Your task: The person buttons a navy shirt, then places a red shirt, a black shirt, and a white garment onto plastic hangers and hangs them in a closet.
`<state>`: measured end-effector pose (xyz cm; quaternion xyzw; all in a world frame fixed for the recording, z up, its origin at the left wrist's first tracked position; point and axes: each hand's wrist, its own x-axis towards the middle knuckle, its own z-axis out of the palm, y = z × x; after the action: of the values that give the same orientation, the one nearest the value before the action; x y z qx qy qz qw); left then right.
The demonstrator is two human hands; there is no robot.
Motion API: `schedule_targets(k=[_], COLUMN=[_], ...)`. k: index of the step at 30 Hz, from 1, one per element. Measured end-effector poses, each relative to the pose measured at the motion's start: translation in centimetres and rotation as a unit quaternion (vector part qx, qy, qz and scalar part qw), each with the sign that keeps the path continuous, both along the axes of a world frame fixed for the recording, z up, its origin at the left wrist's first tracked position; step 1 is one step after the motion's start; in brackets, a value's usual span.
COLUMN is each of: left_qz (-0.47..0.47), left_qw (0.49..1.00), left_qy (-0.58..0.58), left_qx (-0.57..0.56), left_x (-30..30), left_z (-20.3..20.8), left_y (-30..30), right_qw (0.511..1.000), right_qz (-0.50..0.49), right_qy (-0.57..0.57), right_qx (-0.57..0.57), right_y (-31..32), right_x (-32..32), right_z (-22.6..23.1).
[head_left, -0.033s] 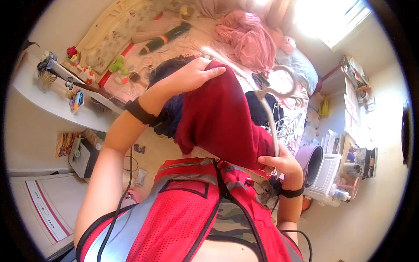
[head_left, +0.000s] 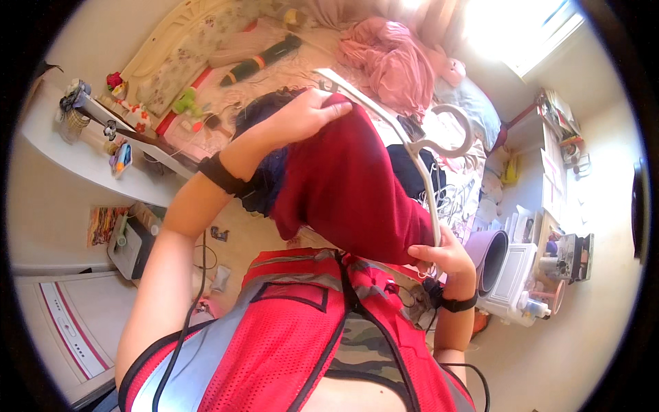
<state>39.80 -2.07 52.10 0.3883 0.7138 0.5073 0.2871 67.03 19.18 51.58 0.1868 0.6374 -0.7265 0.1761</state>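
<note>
Both hands grip a dark red garment (head_left: 350, 185) on a white hanger (head_left: 412, 147): left hand (head_left: 309, 113) far, right hand (head_left: 443, 254) near, above the cluttered bed (head_left: 226, 62); white shelf (head_left: 89, 158) left.

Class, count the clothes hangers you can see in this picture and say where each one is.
1. A white hanger held up inside the dark red garment, left hand at one end, right hand at the other. Others may be hidden.

garment (head_left: 350, 185) on hanger (head_left: 412, 147) | bed (head_left: 288, 62) behind | shelf (head_left: 89, 158) left | rolled mat (head_left: 489, 257) right
</note>
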Motion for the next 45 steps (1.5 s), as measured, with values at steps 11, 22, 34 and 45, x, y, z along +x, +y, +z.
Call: schedule_targets(k=[11, 22, 34, 45], left_qz=[0.193, 0.161, -0.040, -0.222], left_qw=[0.846, 0.737, 0.816, 0.895], left_qy=[0.478, 0.636, 0.564, 0.387], left_qx=[-0.136, 0.163, 0.121, -0.012], left_x=[0.6, -0.1, -1.0, 3.1], left_z=[-0.4, 1.1, 0.8, 0.1], left_y=[0.3, -1.6, -0.4, -2.8], right_qw=[0.997, 0.994, 0.994, 0.893], right_qz=[0.039, -0.012, 0.104, 0.011], right_qy=[0.062, 0.095, 0.031, 0.204], right_qx=[-0.012, -0.058, 0.023, 0.400], right_y=[0.1, -0.3, 0.9, 3.4], right_x=[1.0, 2.1, 1.9, 1.2], right_z=[-0.6, 1.5, 3.0, -2.9])
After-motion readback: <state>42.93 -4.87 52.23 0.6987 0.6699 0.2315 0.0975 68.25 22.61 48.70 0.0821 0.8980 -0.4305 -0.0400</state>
